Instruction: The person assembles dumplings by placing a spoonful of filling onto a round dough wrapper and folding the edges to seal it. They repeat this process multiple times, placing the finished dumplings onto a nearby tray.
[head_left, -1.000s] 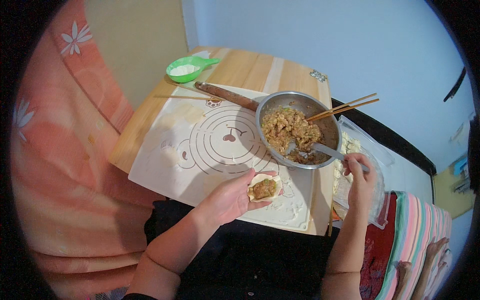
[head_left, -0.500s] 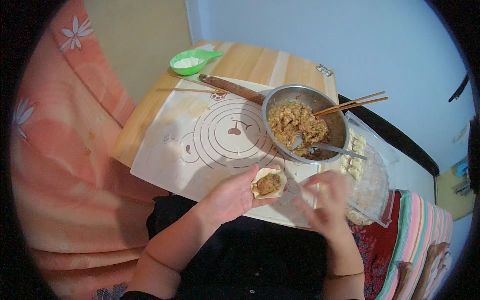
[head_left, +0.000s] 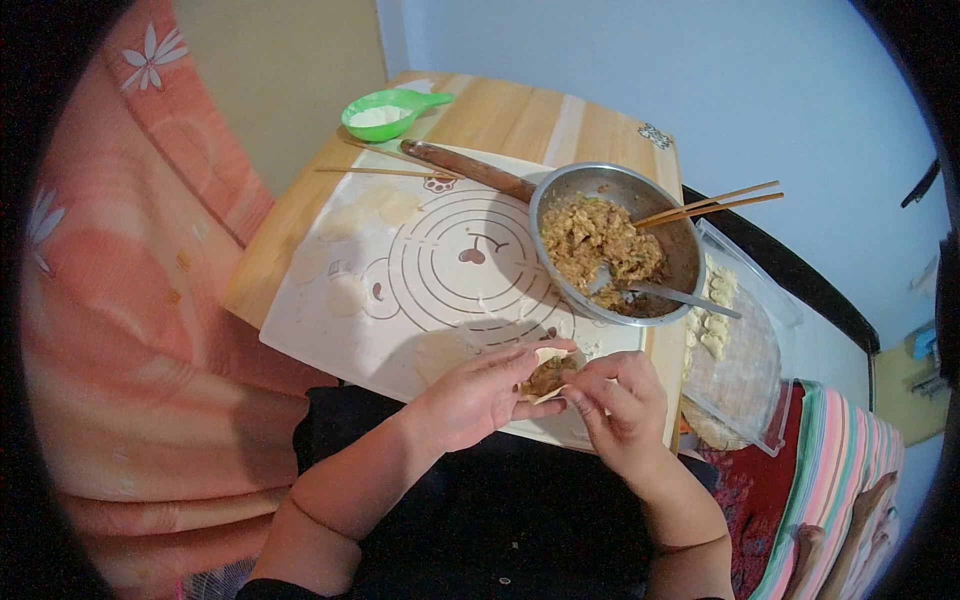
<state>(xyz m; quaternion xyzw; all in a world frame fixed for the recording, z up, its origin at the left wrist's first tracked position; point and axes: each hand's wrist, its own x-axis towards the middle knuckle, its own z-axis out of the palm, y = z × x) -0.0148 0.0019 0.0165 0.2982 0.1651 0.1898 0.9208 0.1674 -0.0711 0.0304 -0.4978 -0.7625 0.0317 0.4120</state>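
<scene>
My left hand [head_left: 468,398] cups a dumpling wrapper [head_left: 550,355] with a lump of meat filling [head_left: 546,379] in it, near the front edge of the mat. The fingers of my right hand [head_left: 622,405] are bent and pinch the wrapper's right edge, so its sides stand up around the filling. Just beyond my hands is a steel bowl [head_left: 690,262] of minced filling [head_left: 600,240]. A spoon [head_left: 690,299] and a pair of chopsticks [head_left: 710,204] lean in that bowl. Flat round wrappers [head_left: 345,296] lie at the left of the white mat [head_left: 330,345].
A rolling pin [head_left: 465,170] lies at the mat's far edge, touching the bowl. Single sticks [head_left: 370,171] and a green scoop of flour [head_left: 380,116] are at the far left. To the right, a clear tray [head_left: 740,370] holds several finished dumplings [head_left: 715,330]. An orange curtain [head_left: 150,400] hangs left.
My right hand has moved left from beside the mat's right edge and taken hold of the wrapper's rim. The wrapper, open and flat before, is now partly folded up.
</scene>
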